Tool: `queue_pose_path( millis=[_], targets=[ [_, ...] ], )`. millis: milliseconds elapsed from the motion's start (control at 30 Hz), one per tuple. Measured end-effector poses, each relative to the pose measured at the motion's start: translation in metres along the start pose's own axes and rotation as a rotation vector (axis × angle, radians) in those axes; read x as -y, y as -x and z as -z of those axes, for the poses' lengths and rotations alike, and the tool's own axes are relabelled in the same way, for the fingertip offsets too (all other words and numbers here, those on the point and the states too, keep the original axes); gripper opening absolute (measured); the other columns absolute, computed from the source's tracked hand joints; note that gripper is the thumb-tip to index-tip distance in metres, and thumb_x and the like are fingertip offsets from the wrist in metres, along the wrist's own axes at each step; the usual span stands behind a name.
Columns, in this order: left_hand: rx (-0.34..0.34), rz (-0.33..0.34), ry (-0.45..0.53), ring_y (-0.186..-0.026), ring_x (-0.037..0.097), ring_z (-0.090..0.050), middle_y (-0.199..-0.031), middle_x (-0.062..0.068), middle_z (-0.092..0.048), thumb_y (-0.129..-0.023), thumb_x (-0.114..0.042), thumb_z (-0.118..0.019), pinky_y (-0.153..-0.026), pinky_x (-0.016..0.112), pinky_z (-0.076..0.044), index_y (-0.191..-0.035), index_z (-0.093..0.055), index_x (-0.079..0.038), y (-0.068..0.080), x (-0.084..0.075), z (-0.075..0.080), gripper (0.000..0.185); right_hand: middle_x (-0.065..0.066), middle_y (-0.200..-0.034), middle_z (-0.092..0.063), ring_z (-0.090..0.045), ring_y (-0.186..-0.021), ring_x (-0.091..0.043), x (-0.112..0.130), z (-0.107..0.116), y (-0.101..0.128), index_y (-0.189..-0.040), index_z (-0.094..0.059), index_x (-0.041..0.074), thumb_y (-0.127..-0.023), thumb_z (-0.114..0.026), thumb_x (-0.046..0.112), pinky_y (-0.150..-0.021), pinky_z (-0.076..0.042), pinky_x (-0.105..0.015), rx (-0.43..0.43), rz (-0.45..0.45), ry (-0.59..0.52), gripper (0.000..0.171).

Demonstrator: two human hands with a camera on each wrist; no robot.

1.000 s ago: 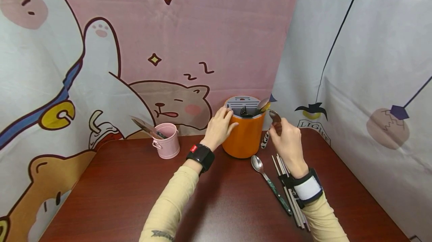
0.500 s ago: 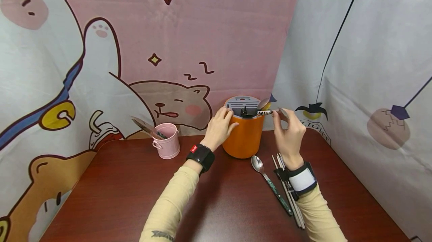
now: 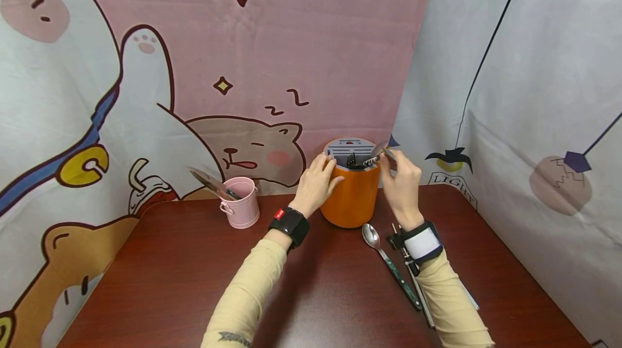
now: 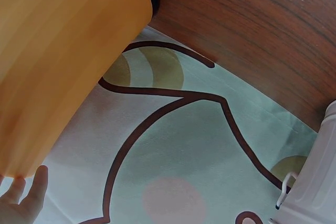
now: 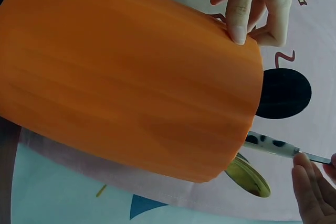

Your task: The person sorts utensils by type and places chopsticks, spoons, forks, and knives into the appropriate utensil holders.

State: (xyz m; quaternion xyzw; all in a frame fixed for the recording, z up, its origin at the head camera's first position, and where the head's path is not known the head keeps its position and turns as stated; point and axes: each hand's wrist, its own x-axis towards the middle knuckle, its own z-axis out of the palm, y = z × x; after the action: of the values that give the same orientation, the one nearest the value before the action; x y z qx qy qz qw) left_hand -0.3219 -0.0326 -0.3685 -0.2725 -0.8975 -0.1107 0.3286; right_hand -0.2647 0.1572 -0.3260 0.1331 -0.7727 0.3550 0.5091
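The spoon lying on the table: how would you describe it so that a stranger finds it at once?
Start from the orange cylindrical utensil holder at the back of the dark wooden table. Just in front of it lies a spoon, its steel bowl nearest the holder. Its dark green handle sets it apart from the thin pale chopsticks beside it.

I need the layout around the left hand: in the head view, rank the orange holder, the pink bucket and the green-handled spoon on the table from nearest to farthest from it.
1. Orange holder: gripped by the left hand.
2. Green-handled spoon: on the table, right of the holder.
3. Pink bucket: far left, by the backdrop.
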Motion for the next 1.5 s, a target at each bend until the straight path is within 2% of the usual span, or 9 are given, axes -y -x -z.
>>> queue_pose_path(
  millis=[167,267,400,567,767,1067,1300,1400,1500],
  targets=[
    [-0.005,0.000,0.000,-0.129,0.023,-0.046,-0.129,0.008,-0.053,-0.093,-0.044,-0.055,-0.081,0.040,-0.055,-0.123,-0.055,-0.010,0.000,0.000,0.000,0.045,-0.022,-0.089,-0.071,-0.069,-0.078,-0.035,0.002,-0.006,-0.004,-0.096,-0.067,-0.005,-0.093,-0.060,0.012,-0.070,-0.056,-0.046,0.093,-0.048,0.044,0.018],
    [-0.009,-0.003,0.001,-0.128,0.023,-0.046,-0.128,0.008,-0.053,-0.093,-0.044,-0.055,-0.081,0.040,-0.055,-0.123,-0.055,-0.010,0.000,0.000,0.000,0.045,-0.020,-0.083,-0.070,-0.067,-0.074,-0.035,0.001,-0.010,-0.005,-0.088,-0.067,-0.004,-0.092,-0.061,0.011,-0.065,-0.054,-0.044,0.122,-0.056,0.088,0.017],
    [-0.009,-0.006,-0.004,-0.128,0.023,-0.046,-0.128,0.008,-0.053,-0.093,-0.044,-0.055,-0.081,0.039,-0.055,-0.123,-0.055,-0.010,0.000,0.000,-0.001,0.045,-0.018,-0.074,-0.066,-0.062,-0.066,-0.031,-0.002,-0.015,-0.003,-0.079,-0.068,-0.002,-0.093,-0.060,0.015,-0.058,-0.048,-0.040,0.164,-0.089,0.142,0.023],
    [-0.013,-0.009,-0.007,-0.127,0.022,-0.047,-0.127,0.008,-0.053,-0.093,-0.044,-0.055,-0.081,0.039,-0.055,-0.122,-0.055,-0.010,0.001,0.000,-0.001,0.045,-0.017,-0.080,-0.067,-0.064,-0.068,-0.029,-0.006,-0.020,0.000,-0.088,-0.072,-0.003,-0.093,-0.060,0.018,-0.059,-0.051,-0.039,0.226,-0.147,0.168,0.025],
    [-0.004,-0.007,0.002,-0.128,0.022,-0.046,-0.128,0.008,-0.053,-0.094,-0.043,-0.055,-0.081,0.039,-0.055,-0.123,-0.055,-0.010,-0.001,0.000,0.000,0.044,-0.017,-0.081,-0.065,-0.062,-0.069,-0.030,-0.009,-0.021,0.001,-0.089,-0.071,-0.005,-0.090,-0.063,0.016,-0.059,-0.050,-0.039,0.236,-0.151,0.186,0.022],
    [0.005,-0.001,0.003,-0.128,0.023,-0.046,-0.129,0.008,-0.053,-0.094,-0.043,-0.054,-0.081,0.039,-0.055,-0.123,-0.055,-0.010,0.001,-0.001,0.001,0.044,-0.017,-0.086,-0.064,-0.065,-0.071,-0.029,-0.008,-0.013,0.008,-0.097,-0.069,-0.005,-0.085,-0.066,0.010,-0.064,-0.054,-0.041,0.268,-0.138,0.187,0.020],
    [0.004,0.002,0.008,-0.129,0.022,-0.046,-0.129,0.008,-0.052,-0.094,-0.043,-0.054,-0.081,0.040,-0.055,-0.124,-0.055,-0.010,0.001,-0.001,0.001,0.045,-0.017,-0.087,-0.065,-0.064,-0.072,-0.029,-0.008,0.000,0.023,-0.097,-0.067,-0.003,-0.084,-0.069,0.011,-0.062,-0.052,-0.040,0.302,-0.125,0.197,0.019],
    [0.003,0.002,0.007,-0.129,0.022,-0.046,-0.130,0.008,-0.052,-0.094,-0.044,-0.054,-0.081,0.039,-0.055,-0.124,-0.055,-0.010,0.001,0.000,0.000,0.045,-0.017,-0.087,-0.064,-0.063,-0.072,-0.029,-0.009,0.006,0.031,-0.094,-0.064,-0.002,-0.084,-0.069,0.012,-0.063,-0.053,-0.041,0.342,-0.146,0.211,0.018],
    [0.000,0.000,0.007,-0.129,0.022,-0.046,-0.130,0.008,-0.052,-0.094,-0.044,-0.054,-0.082,0.039,-0.055,-0.124,-0.055,-0.010,0.001,0.000,0.000,0.045,-0.015,-0.084,-0.064,-0.062,-0.070,-0.026,-0.010,0.012,0.039,-0.092,-0.061,0.000,-0.084,-0.071,0.015,-0.061,-0.052,-0.039,0.419,-0.179,0.244,0.019]
  ],
)
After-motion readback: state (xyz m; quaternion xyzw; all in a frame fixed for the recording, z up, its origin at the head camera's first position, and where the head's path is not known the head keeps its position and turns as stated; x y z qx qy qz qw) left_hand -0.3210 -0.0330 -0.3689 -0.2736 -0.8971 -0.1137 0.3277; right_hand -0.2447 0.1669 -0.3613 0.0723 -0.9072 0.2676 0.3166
